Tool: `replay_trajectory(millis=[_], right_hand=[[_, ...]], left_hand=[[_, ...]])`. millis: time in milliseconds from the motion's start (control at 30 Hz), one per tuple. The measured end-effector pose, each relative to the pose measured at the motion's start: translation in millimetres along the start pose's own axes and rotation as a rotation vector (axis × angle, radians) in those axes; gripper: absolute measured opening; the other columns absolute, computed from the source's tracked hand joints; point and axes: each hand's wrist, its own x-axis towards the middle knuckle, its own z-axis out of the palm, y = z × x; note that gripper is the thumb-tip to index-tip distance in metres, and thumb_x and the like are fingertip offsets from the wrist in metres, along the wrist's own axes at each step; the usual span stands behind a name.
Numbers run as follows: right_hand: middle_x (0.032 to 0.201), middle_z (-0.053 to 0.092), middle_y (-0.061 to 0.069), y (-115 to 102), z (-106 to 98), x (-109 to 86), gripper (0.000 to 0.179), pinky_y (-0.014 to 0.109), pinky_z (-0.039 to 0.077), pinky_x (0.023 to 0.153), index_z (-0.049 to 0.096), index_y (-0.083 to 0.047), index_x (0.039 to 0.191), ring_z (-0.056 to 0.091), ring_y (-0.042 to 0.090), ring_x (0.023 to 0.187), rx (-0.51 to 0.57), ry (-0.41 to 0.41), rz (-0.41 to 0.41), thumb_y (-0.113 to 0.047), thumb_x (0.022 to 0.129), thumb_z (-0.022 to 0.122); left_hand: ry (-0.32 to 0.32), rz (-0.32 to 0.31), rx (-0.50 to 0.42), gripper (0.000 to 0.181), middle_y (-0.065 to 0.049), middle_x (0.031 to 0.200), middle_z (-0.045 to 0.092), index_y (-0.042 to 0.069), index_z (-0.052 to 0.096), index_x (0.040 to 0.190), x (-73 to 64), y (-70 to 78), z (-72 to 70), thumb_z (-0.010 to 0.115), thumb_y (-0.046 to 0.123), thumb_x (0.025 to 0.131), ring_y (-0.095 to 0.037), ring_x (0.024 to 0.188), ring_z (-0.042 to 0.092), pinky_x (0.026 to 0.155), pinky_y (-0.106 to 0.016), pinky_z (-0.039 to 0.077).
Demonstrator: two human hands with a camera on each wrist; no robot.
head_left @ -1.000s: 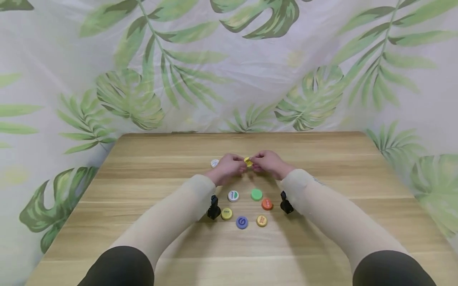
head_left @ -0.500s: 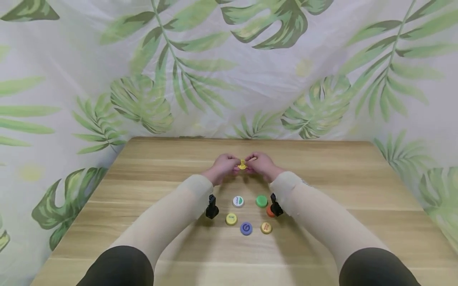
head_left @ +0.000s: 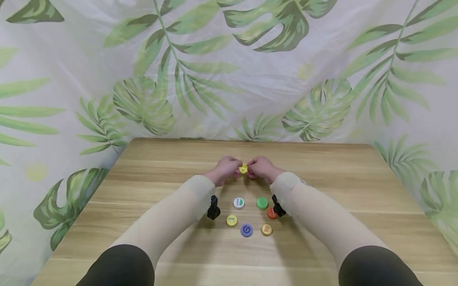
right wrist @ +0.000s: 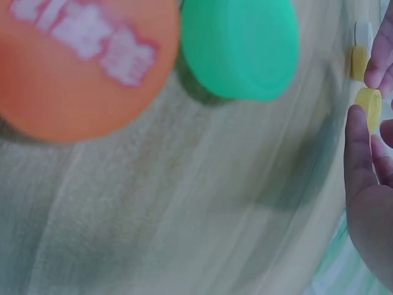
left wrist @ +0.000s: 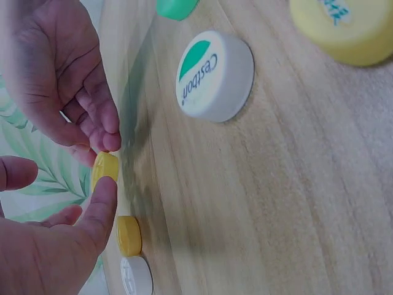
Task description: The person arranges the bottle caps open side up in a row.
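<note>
One yellow cap (head_left: 243, 169), marked round face up and nearward, pinched between left hand (head_left: 226, 168) and right hand (head_left: 263, 167).

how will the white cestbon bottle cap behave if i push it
The white Cestbon bottle cap will probably slide, not roll, since it lies flat. Low and wide, it should resist tipping. Its plastic look suggests something light and stiff.

Nine bottle caps (head_left: 243, 169), one left hand (head_left: 225, 168), one right hand (head_left: 263, 167), two wrist cameras (head_left: 213, 211), one wooden table (head_left: 322, 182)
</note>
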Motion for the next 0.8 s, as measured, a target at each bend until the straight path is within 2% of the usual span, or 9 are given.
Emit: replay_trajectory(millis=[367, 433, 633, 800], right_hand=[[0.095, 0.067, 0.013, 5.7, -0.6, 0.5, 0.025, 0.021, 0.059, 0.074, 0.064, 0.011, 0.12, 0.063, 0.012, 0.074, -0.063, -0.017, 0.023, 0.005, 0.098, 0.054], [0.094, 0.067, 0.012, 4.4, -0.3, -0.2, 0.024, 0.021, 0.059, 0.075, 0.064, 0.011, 0.12, 0.063, 0.011, 0.074, -0.062, -0.02, 0.03, 0.004, 0.099, 0.054], [0.091, 0.066, 0.011, 0.0, 1.3, -1.3, 0.024, 0.023, 0.059, 0.077, 0.063, 0.011, 0.122, 0.063, 0.011, 0.075, -0.035, -0.03, 0.056, -0.001, 0.103, 0.054], [0.1, 0.066, 0.014, 1.5, 4.3, 2.1, 0.028, 0.022, 0.059, 0.078, 0.061, 0.012, 0.127, 0.065, 0.014, 0.082, -0.028, -0.034, 0.044, 0.0, 0.103, 0.053]], left_hand=[[-0.066, -0.025, 0.025, 0.046, -0.025, 0.137, 0.052, -0.014, 0.044, 0.144, -2.6, 1.2, -3.1, 0.049, 0.008, 0.104, -0.029, 0.112, 0.056, 0.104, -0.04, 0.051], [-0.049, -0.022, 0.008, 0.043, -0.026, 0.137, 0.051, -0.013, 0.044, 0.143, -3.2, 2.3, -7.9, 0.047, 0.009, 0.106, -0.028, 0.11, 0.056, 0.105, -0.041, 0.051], [0.058, -0.011, -0.072, 0.041, -0.027, 0.135, 0.048, -0.01, 0.044, 0.143, -5.9, 4.6, -30.1, 0.04, 0.011, 0.108, -0.023, 0.101, 0.056, 0.101, -0.039, 0.052], [0.075, -0.017, -0.061, 0.041, -0.025, 0.131, 0.048, -0.012, 0.042, 0.144, -10.4, -1.6, -43.5, 0.038, 0.009, 0.108, -0.023, 0.1, 0.056, 0.1, -0.038, 0.053]])
